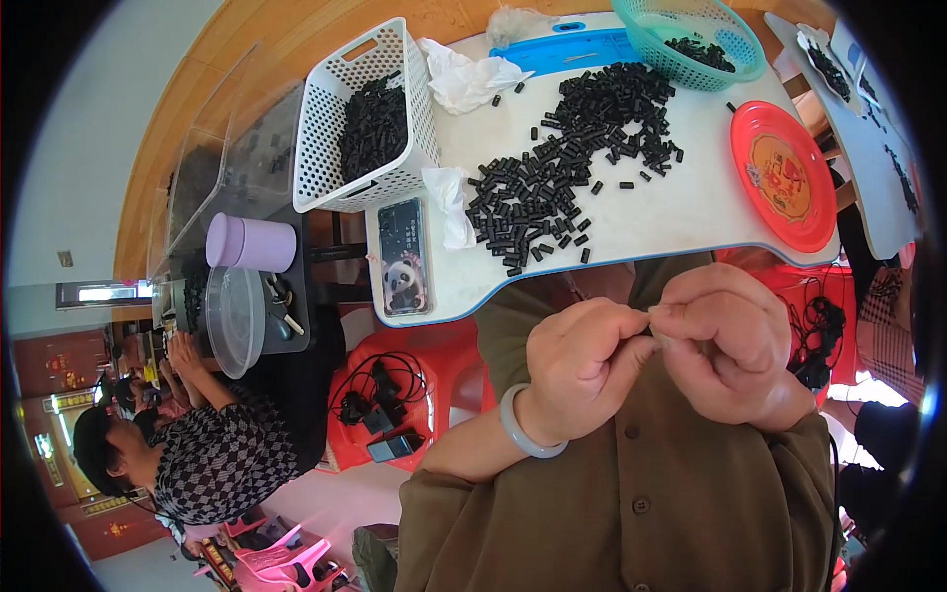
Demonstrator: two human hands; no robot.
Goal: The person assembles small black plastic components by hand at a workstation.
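My left hand (589, 370), with a pale bangle (517, 426) on its wrist, is closed in a pinch. Against its fingertips, my right hand (728, 340) is pinched too, in front of my olive buttoned shirt. Whatever sits between the fingers is hidden or too small to make out. Just beyond the hands, a spread heap of small black cylindrical pieces (533, 192) lies on the white table (691, 212) with a blue edge.
Left on the table stand a white perforated basket (426, 148) of black pieces and a phone (401, 259). Crumpled tissues (464, 79), a blue tray (562, 57), a green colander (641, 35) and a red plate (819, 222) lie around. Left sit a purple cup (266, 244) and another person (212, 434).
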